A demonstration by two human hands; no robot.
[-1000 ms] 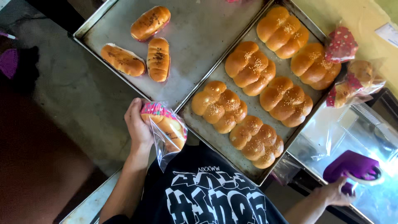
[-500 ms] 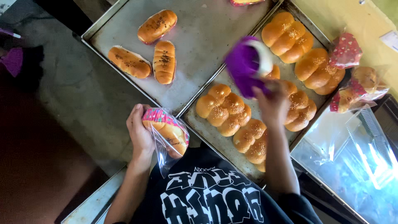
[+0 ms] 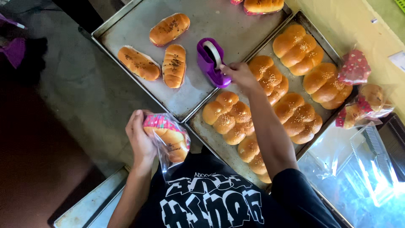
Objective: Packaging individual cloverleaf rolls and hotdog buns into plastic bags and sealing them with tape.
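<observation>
One bun's bagged in the left hand [image 3: 141, 141], right hand [image 3: 240, 74] pinching tape at the purple dispenser [image 3: 211, 63], bag unsealed, lower-right tray [image 3: 202, 126] buns still loose.

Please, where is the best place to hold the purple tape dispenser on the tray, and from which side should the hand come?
Probably grip the purple tape dispenser across its two flat side walls, coming from above. It stands upright on the bare left tray, with the tape roll exposed on top and buns close by, so the sides are free. The right hand touches its near end.
</observation>
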